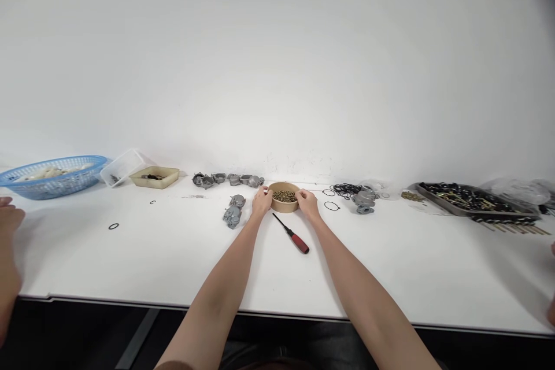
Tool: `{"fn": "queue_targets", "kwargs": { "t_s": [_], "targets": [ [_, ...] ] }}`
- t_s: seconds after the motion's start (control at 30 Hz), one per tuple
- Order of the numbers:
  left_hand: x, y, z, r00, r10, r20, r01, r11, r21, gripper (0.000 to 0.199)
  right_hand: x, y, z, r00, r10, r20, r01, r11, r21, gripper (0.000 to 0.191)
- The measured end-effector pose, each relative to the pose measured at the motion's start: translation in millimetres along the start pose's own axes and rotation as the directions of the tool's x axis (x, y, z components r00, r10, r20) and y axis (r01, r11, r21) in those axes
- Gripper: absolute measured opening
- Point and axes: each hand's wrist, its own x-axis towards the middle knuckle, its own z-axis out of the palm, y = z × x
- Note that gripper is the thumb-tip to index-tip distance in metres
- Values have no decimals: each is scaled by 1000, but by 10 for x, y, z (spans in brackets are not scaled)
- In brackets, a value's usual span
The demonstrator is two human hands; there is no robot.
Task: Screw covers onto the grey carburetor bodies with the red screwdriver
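So the round tan bowl [284, 207] full of small brass-coloured pieces [285, 196] is sitting on the white desk [182, 260] right between both hands, with the left hand's fingers [266, 190] and right hand's fingers [300, 193] clamped on opposite sides of its rim.

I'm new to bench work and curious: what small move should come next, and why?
Perhaps ease the bowl slightly nearer, level, stopping short of the screwdriver. The left hand and right hand are at opposite sides, loose small parts could spill, and the screwdriver's tip points toward it.
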Motion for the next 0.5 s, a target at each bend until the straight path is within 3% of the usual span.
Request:
{"fn": "queue_targets", "kwargs": {
  "t_s": [0.5],
  "targets": [
    [7, -16, 8, 1000, 25, 3, -25, 999, -34, 32, 14, -19, -22, 998, 41, 47, -33, 985, -168, 28]
  ]
}}
